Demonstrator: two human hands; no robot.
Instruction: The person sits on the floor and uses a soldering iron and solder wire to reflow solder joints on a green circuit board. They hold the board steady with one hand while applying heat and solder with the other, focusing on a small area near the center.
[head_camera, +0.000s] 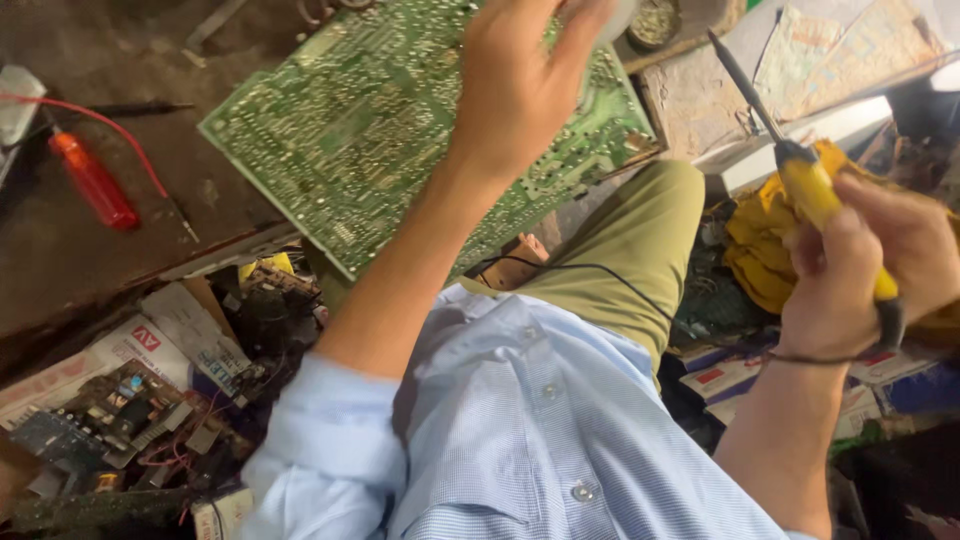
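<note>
Right hand (860, 270) clamps yellow-handled soldering iron (800, 170) off worktop's right edge, left hand (520, 80) fingers closed on something whitish over large green circuit board (390, 120) at worktop's front edge; raised tip could burn skin.

Head view, looking down: left hand (515, 85) raised over the green circuit board (370, 120), solder side up, fingers closed on a pale object mostly out of frame; right hand (865, 265) gripping a yellow-handled soldering iron (800, 170), tip pointing up and left, clear of the board; red-handled screwdriver (92, 180) lying well apart on the brown bench (60, 260); loose electronic scrap (130, 410) below
</note>
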